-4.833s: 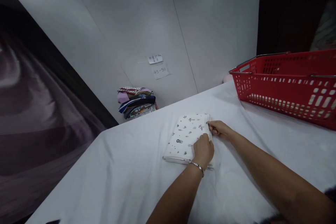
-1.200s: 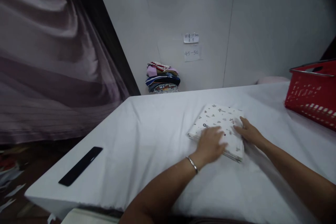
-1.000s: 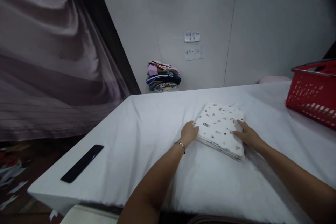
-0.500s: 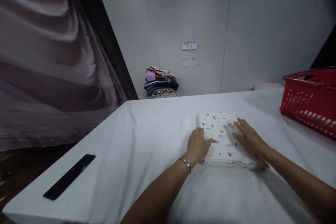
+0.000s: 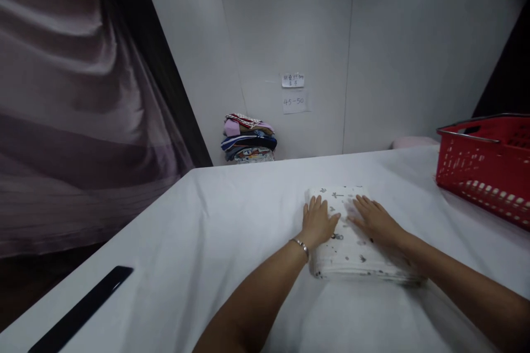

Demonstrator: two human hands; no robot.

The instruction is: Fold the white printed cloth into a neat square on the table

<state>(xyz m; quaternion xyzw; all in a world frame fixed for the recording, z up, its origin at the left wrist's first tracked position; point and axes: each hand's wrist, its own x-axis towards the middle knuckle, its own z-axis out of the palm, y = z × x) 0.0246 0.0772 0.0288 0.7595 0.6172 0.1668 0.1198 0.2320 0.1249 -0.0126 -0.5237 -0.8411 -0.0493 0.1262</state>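
A folded white cloth [image 5: 351,256] with small grey prints lies on the white-covered table [image 5: 232,231]. My left hand [image 5: 318,223], with a bracelet at the wrist, lies flat on the cloth's left part, fingers stretched out. Beside it, my right hand [image 5: 375,222] rests flat on the cloth's right part, fingers also spread. Neither hand grips anything.
A red plastic basket [image 5: 484,168] stands at the table's right edge. A stack of folded coloured clothes [image 5: 247,139] sits against the white wall, under two paper notes [image 5: 293,91]. A long black flat object [image 5: 80,311] lies near the table's front left corner. A dark curtain [image 5: 78,99] hangs left.
The cloth has been turned square to me. My left hand moved from its left edge onto its top, and both hands now lie flat on it. The view shifted slightly.
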